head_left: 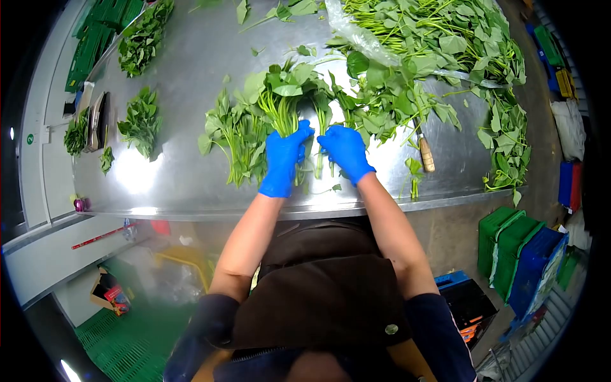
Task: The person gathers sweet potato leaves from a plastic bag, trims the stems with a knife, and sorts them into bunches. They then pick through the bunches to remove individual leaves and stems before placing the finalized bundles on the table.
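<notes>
My left hand [282, 160], in a blue glove, is closed around a bunch of leafy green stems [278, 107], leaves pointing away from me. Close by on the right, my right hand [347, 151], gloved the same way, pinches a few leafy stems [321, 116]; its fingertips are partly hidden. Another group of leafy stems [237, 143] lies just left of my left hand. Beyond my right hand spreads a loose heap of greens [391, 102]. A wooden-handled tool [426, 155] rests to the right, its far end among the leaves.
The metal table [191, 127] carries a large pile of greens [445, 38] with clear plastic at back right. Separate bunches [141, 121] lie on the left. Green crates [503, 245] and a blue crate [538, 267] stand at lower right. More stems [506, 140] hang near the right edge.
</notes>
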Motion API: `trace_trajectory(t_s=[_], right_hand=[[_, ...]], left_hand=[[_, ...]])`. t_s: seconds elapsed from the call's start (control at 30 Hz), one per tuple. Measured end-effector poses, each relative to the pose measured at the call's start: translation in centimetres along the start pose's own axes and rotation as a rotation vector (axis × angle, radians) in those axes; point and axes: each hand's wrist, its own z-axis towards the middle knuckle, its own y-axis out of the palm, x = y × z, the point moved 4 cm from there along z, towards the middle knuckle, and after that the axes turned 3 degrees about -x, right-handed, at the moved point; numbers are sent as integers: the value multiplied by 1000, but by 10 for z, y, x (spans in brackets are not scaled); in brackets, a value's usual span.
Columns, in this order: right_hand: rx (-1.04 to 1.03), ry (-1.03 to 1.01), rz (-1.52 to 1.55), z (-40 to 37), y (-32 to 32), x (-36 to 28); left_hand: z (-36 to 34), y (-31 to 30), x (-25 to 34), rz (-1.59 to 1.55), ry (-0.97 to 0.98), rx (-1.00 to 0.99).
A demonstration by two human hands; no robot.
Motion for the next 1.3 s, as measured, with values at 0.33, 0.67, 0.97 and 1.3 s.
trace_trajectory(t_s=[0.33,0.67,0.97,1.3], right_hand=[[8,-328,274,-55,-21,-50],[-171,-175,351,-40,-14,-65],[133,-263,899,-34,-65,-29],[-35,141,-65,-42,-24,3]], left_hand=[[-13,9,23,-412,40,-141],[-37,18,52,-332,118,-151],[-18,-35,57,-545,245,18],[-16,-40,58,-716,257,-117]])
